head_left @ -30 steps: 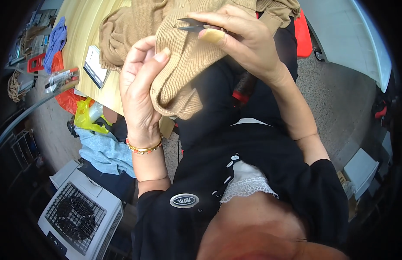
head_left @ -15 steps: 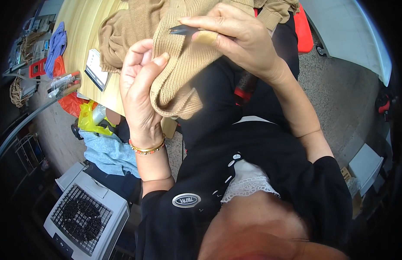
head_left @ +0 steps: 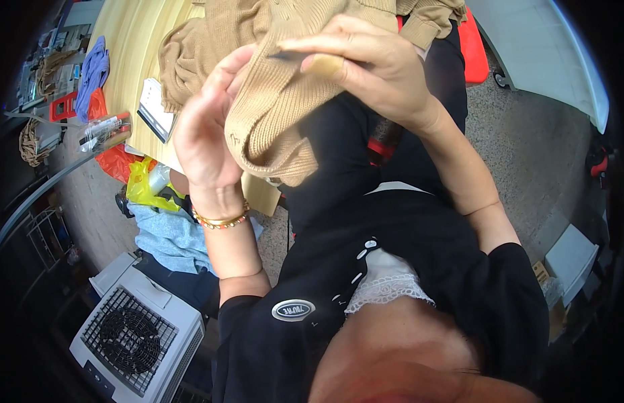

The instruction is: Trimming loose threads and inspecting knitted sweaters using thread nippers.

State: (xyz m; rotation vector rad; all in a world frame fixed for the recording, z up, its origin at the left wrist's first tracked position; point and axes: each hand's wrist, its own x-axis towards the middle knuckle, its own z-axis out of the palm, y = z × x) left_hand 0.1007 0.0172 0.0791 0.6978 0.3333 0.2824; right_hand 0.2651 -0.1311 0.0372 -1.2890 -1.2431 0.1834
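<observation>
As left grip (head_left: 205, 131) touches tan knit (head_left: 268, 111), right grip (head_left: 386, 75) holds dark tool (head_left: 292, 56)

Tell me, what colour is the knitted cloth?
The knitted cloth is tan and ribbed, clearest in the head view.

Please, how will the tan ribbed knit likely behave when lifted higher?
The tan ribbed knit is probably floppy: its lower end curls into a loose fold. It likely will not slip easily, because the surface looks ribbed and matte. It may also stretch, judging by those ribs.
</observation>
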